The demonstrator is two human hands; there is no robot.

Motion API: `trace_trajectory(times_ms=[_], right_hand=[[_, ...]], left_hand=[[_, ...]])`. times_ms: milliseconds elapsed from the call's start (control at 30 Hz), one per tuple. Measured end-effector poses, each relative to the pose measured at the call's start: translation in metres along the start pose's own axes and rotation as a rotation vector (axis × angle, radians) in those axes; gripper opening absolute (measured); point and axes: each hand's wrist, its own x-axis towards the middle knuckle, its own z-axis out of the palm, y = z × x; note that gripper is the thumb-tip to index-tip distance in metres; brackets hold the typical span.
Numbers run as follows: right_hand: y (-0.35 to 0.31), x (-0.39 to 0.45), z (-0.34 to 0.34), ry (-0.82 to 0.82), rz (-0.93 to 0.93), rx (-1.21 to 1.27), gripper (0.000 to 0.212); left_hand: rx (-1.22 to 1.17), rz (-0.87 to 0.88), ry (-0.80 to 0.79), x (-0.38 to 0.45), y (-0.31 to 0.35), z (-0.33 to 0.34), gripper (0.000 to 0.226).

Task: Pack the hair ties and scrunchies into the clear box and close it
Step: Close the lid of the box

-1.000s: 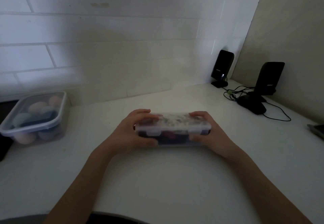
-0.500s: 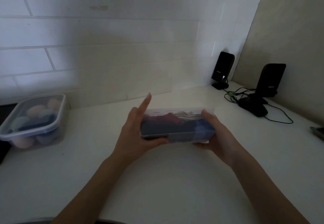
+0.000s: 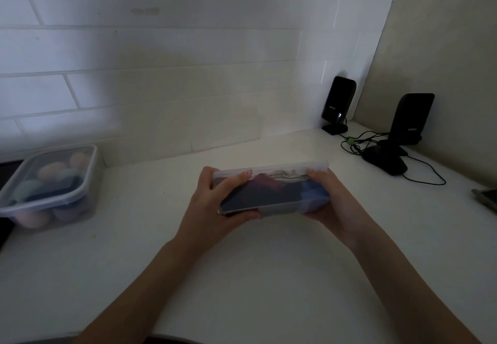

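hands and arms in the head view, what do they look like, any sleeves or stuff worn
Both forearms are bare up to the bottom edge of the picture, with no sleeves, watch or bracelet showing. No rings can be made out on the left hand or the right hand. One left fingernail is pale with small dark dots on it.

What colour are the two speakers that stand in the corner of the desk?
Both speakers are black, shown in the head view, the only one.
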Motion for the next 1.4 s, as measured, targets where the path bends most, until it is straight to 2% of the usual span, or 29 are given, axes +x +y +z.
trace_trajectory(times_ms=[100, 200, 300, 433, 500, 600, 700, 833, 1000, 1167, 1267, 1400], right_hand=[[-0.002, 0.001, -0.001, -0.003, -0.077, -0.072, 0.034], [0.003, 0.003, -0.001, -0.043, -0.176, -0.203, 0.037], [0.013, 0.009, 0.009, -0.062, -0.162, -0.172, 0.04], [0.023, 0.021, 0.017, 0.025, -0.169, -0.14, 0.024], [0.027, 0.024, 0.017, 0.01, -0.175, -0.166, 0.019], [0.029, 0.023, 0.017, -0.029, -0.185, -0.233, 0.027], [0.032, 0.022, 0.018, -0.041, -0.247, -0.353, 0.037], [0.037, 0.03, 0.031, 0.017, -0.275, -0.423, 0.046], [0.035, 0.061, 0.082, 0.019, -0.152, -0.284, 0.049], [0.046, 0.093, 0.142, -0.018, -0.136, -0.269, 0.044], [0.056, 0.1, 0.173, -0.028, -0.139, -0.223, 0.043], [0.065, 0.107, 0.197, -0.01, -0.164, -0.175, 0.035]], left_hand=[[-0.037, -0.029, -0.016, 0.002, -0.002, 0.002, 0.077], [-0.067, -0.159, 0.013, 0.005, -0.007, 0.002, 0.086], [-0.208, -0.25, -0.012, 0.008, -0.005, 0.0, 0.104], [-0.368, -0.425, -0.102, 0.002, -0.015, 0.001, 0.127], [-0.415, -0.538, -0.09, 0.001, -0.019, 0.002, 0.122], [-0.437, -0.663, -0.062, 0.003, -0.02, 0.005, 0.106], [-0.34, -0.691, -0.105, 0.002, -0.022, 0.004, 0.095], [-0.156, -0.704, -0.055, 0.001, -0.026, -0.005, 0.078], [0.307, -0.573, 0.01, -0.006, -0.043, -0.022, 0.05], [0.675, -0.467, 0.027, -0.004, -0.076, -0.055, 0.039], [0.636, -0.43, 0.068, -0.007, -0.09, -0.075, 0.041], [0.642, -0.47, 0.015, -0.008, -0.105, -0.095, 0.048]])
